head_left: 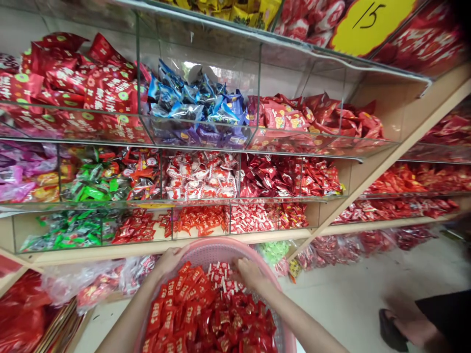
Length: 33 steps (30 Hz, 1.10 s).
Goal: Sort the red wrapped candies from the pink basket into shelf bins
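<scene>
A round pink plastic basket (263,255) full of wrapped candies is in front of me, below the shelves. My left hand (172,259) is closed over its far left rim. Inside the basket at the far right, my right hand (250,273) has its fingers curled down beside a small heap of red-and-white wrapped candies (222,275). Its fingertips are partly hidden, so I cannot make out what they hold. Flat orange-red packets (172,311) with light lettering fill the basket's left side. Shiny dark red candies (235,321) lie at the near right.
Glass-fronted shelf bins hold red-and-white candies (253,217), orange-red packets (201,219), green packets (69,228) and blue bags (195,98). A yellow price sign (371,24) reads 15. Plastic bags (103,284) lie under the shelf. A person's foot (393,328) is on the floor at right.
</scene>
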Each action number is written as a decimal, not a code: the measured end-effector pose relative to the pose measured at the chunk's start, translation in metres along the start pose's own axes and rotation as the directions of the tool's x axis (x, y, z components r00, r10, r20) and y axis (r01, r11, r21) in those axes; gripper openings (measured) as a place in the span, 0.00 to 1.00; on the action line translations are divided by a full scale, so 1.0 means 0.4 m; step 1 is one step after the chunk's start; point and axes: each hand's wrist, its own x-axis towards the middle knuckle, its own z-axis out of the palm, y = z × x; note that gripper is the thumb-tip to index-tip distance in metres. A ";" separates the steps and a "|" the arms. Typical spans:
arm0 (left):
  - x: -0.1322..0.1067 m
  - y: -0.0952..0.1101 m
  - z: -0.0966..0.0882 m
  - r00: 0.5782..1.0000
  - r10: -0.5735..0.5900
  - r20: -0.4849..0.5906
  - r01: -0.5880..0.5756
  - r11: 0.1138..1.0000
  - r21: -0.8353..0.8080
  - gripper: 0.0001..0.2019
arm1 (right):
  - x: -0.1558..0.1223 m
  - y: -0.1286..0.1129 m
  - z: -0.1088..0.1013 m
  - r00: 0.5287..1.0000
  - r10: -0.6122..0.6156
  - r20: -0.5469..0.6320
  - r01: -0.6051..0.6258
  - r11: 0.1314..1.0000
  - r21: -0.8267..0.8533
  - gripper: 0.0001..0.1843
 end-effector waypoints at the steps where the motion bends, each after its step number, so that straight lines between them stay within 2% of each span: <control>1: 0.000 0.000 -0.001 1.000 -0.005 0.000 0.005 1.000 -0.008 0.27 | 0.004 0.006 -0.022 0.999 -0.004 -0.037 0.005 0.999 0.034 0.12; 4: -0.002 0.002 -0.002 1.000 -0.018 -0.001 0.018 1.000 -0.024 0.27 | 0.027 0.042 -0.112 0.983 0.036 -0.182 -0.012 0.991 0.134 0.11; 6: -0.005 0.005 -0.003 1.000 -0.018 -0.009 0.017 1.000 -0.022 0.27 | 0.053 0.081 -0.175 0.964 0.079 -0.256 -0.043 0.989 0.145 0.10; 9: -0.008 0.011 -0.002 1.000 -0.015 -0.011 0.015 1.000 -0.016 0.27 | 0.100 0.149 -0.245 0.898 0.213 -0.385 -0.212 0.976 0.047 0.11; 11: -0.010 0.014 -0.002 1.000 -0.015 0.002 0.015 1.000 -0.021 0.27 | 0.129 0.188 -0.267 0.850 0.277 -0.448 -0.327 0.944 -0.038 0.14; 13: -0.010 0.016 -0.002 1.000 -0.022 0.007 0.022 1.000 -0.019 0.27 | 0.152 0.212 -0.272 0.837 0.274 -0.473 -0.373 0.919 -0.128 0.16; 17: -0.010 0.014 -0.002 0.999 -0.039 -0.009 0.039 0.999 -0.010 0.28 | 0.176 0.217 -0.255 0.866 0.175 -0.469 -0.325 0.909 -0.260 0.15; 22: -0.010 0.013 0.002 0.998 -0.052 -0.019 0.051 0.999 -0.014 0.29 | 0.184 0.210 -0.234 0.881 0.123 -0.457 -0.288 0.905 -0.312 0.13; 26: -0.012 0.015 0.002 0.999 -0.044 0.001 0.044 0.999 -0.014 0.29 | 0.176 0.223 -0.244 0.870 0.104 -0.481 -0.287 0.901 -0.324 0.16; 30: -0.012 0.015 -0.002 0.999 -0.040 0.014 0.040 0.999 -0.010 0.29 | 0.128 0.225 -0.276 0.817 0.091 -0.570 -0.278 0.927 -0.251 0.14; 33: -0.009 0.010 -0.003 0.999 -0.035 0.005 0.035 0.999 -0.001 0.28 | 0.064 0.193 -0.283 0.727 0.092 -0.680 -0.178 0.982 -0.058 0.16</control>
